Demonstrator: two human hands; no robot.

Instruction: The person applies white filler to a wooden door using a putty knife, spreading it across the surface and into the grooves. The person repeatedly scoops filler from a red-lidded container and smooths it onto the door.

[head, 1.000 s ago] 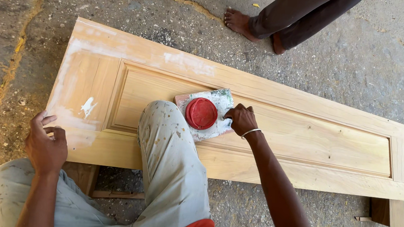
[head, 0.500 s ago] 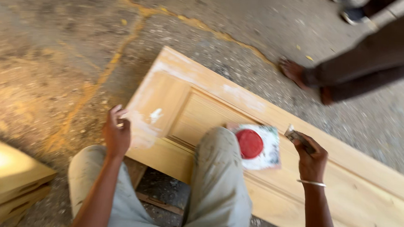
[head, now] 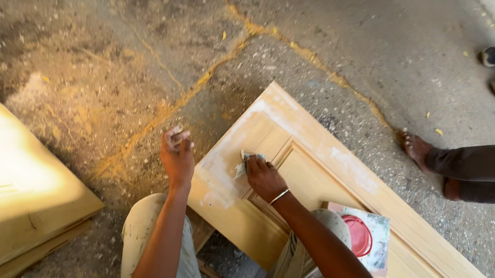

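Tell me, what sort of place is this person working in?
Probably an open carpentry yard or workshop floor. An unfinished panelled wooden door lies on rough, dusty concrete ground, patched with pale filler that the right hand is spreading. Another wooden piece lies nearby.

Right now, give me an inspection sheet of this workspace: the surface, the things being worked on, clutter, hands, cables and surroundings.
Surface: rough concrete floor, cracked, dusted with yellowish sawdust.
Job's things: pale wooden door panel lying flat, white filler smeared at its near corner; red round lid on a plastic bag on the panel.
Clutter: small yellow chips scattered on the floor.
Hands: right hand presses a small whitish pad onto the panel's corner; left hand raised off the panel's edge, fingers pinched, whether on anything cannot be told.
Cables: nothing seen.
Surroundings: another wooden piece at left; other persons' feet at right.
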